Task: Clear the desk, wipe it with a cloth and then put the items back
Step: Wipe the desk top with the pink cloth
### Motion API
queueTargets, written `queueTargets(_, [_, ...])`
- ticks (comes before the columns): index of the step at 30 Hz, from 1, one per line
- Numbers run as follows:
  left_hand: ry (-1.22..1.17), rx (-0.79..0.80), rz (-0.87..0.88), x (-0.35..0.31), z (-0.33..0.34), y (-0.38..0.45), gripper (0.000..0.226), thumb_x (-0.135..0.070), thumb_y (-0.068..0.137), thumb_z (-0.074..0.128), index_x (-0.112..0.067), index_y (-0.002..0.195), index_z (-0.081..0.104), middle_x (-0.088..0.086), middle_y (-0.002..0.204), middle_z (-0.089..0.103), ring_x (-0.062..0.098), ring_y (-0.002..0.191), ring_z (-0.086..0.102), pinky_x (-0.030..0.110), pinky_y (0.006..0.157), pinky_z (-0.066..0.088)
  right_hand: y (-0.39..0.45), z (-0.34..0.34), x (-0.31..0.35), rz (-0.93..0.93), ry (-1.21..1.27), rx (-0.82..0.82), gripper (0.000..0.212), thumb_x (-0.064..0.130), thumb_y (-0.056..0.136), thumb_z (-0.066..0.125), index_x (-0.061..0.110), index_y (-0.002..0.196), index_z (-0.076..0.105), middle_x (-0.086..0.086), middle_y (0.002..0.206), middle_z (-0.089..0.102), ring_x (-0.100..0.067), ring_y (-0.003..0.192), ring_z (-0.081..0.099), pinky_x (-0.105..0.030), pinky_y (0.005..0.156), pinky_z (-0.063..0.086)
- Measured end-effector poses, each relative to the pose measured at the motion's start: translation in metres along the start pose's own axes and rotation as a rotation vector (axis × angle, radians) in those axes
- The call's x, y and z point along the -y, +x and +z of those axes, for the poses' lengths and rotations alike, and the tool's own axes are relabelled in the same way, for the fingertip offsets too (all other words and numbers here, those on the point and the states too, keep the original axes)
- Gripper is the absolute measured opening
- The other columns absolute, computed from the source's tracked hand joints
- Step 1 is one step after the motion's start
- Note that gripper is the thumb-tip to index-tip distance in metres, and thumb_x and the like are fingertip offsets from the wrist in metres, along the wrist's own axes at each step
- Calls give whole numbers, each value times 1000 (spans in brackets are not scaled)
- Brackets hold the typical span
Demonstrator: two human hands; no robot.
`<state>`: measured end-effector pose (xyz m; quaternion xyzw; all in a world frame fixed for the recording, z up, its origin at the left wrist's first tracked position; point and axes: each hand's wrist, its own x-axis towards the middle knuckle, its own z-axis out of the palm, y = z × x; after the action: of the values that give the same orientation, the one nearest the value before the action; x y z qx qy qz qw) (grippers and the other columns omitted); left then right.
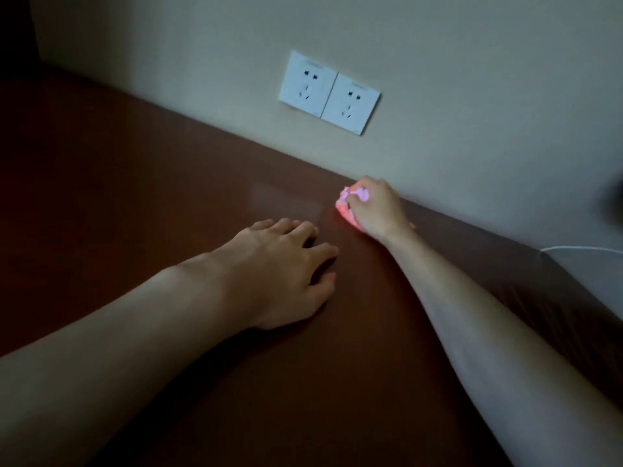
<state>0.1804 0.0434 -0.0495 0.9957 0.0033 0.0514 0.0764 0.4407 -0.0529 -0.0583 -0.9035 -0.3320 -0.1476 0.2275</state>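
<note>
A dark reddish-brown desk (141, 203) fills most of the view and runs up to a pale wall. My right hand (377, 207) is shut on a bunched pink cloth (345, 210) and presses it on the desk at the back edge, right by the wall. Part of the cloth pokes out between the fingers. Nearer to me, my left hand (283, 267) lies flat on the desk with its fingers spread and holds nothing.
Two white wall sockets (328, 92) sit side by side on the wall above the desk. A white cable (580, 249) lies at the desk's right end near the wall. A dark blurred object (615, 203) shows at the right border.
</note>
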Motion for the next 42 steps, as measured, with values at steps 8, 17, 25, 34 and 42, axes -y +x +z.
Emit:
queueTargets(8, [-13, -40, -1, 3, 5, 0, 56, -60, 102, 19, -41, 154, 26, 0, 161, 25, 20, 150, 20, 40, 121, 12, 88, 30, -33, 91, -28, -15, 30, 39, 81, 60, 16, 96, 72, -4, 105, 75, -29, 100, 68, -40, 85, 56])
queueTargets(17, [44, -20, 2, 2, -6, 2, 55, -65, 97, 27, -48, 148, 36, -10, 149, 39, 15, 137, 38, 41, 110, 34, 6, -5, -8, 135, -58, 37, 54, 54, 76, 43, 14, 105, 68, -13, 112, 70, -33, 106, 66, -37, 89, 54])
queueTargets(25, [-2, -25, -27, -6, -5, -7, 50, -57, 101, 32, -46, 150, 38, -8, 155, 38, 20, 140, 39, 42, 110, 36, -167, -64, 36, 43, -28, 8, 21, 40, 92, 57, 23, 103, 62, -2, 106, 56, -29, 106, 57, -34, 81, 43])
queueTargets(34, [3, -29, -16, -4, -9, -7, 50, -55, 101, 35, -41, 148, 43, -5, 149, 43, 22, 135, 42, 42, 106, 39, -237, -91, 59, 1, -43, 45, 12, 42, 92, 60, 31, 95, 57, 8, 105, 54, -19, 104, 55, -36, 84, 47])
queueTargets(42, [15, -20, 5, -3, -7, 1, 52, -57, 101, 32, -42, 150, 38, -6, 150, 41, 20, 136, 41, 42, 104, 40, -87, -41, 8, 189, -171, -43, 27, 38, 94, 57, 14, 103, 66, -20, 113, 63, -39, 110, 59, -36, 86, 45])
